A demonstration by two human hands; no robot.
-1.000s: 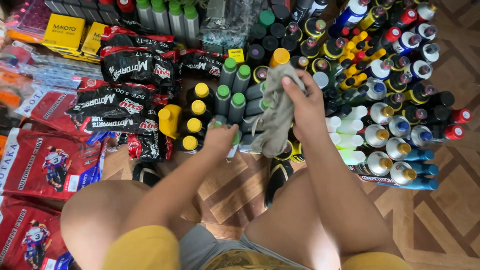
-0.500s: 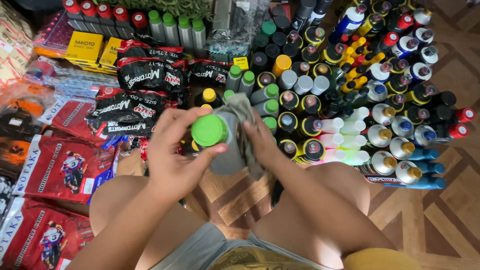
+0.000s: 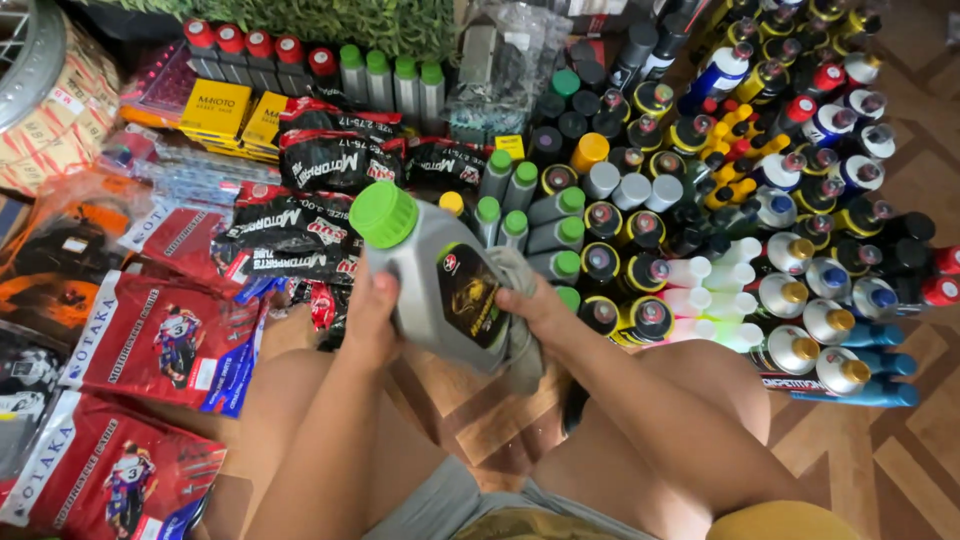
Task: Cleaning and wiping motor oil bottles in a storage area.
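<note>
The person sits on the wooden floor [image 3: 900, 470] with knees apart, holding a grey bottle with a bright green cap [image 3: 440, 275] tilted between both hands, above the lap and just in front of the rows of goods. The left hand [image 3: 372, 312] grips the bottle's side below the cap, fingers wrapped round its far side. The right hand [image 3: 535, 305] presses a grey cloth [image 3: 520, 330] against the bottle's lower end, fingers curled over the cloth. The step in hand looks like wiping the bottle — the cloth sits beside the dark label with a yellow-gold emblem, so a further pass would call for turning the bottle in the left hand to bring an unwiped face to the cloth.

Just behind the bottle stand more grey bottles with green caps [image 3: 530, 205], upright in close rows. To the right, tall cans and bottles with red, blue, gold and silver caps [image 3: 800, 200] are packed together, with pale pink tubes [image 3: 715, 275] lying among them. To the left lie black folded packs with red-and-white lettering [image 3: 300, 215], flat red packets picturing a motorcycle rider [image 3: 165, 340], and yellow boxes [image 3: 215, 110] farther back — beside red-capped bottles [image 3: 255, 50].
</note>
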